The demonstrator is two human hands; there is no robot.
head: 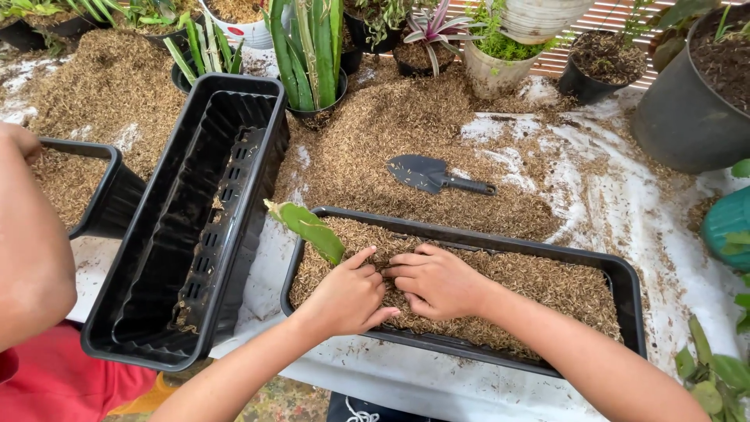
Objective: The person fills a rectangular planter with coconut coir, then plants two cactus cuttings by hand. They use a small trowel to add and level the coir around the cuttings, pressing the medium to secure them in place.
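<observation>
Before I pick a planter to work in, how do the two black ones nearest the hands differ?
The filled planter is packed with brown husk; the empty planter holds only an inner grid and scraps. The filled planter lies crosswise under both hands; the empty planter runs lengthwise to the left, tilted, untouched. A green cutting stands in the filled one. Both are black rectangular plastic.
</observation>
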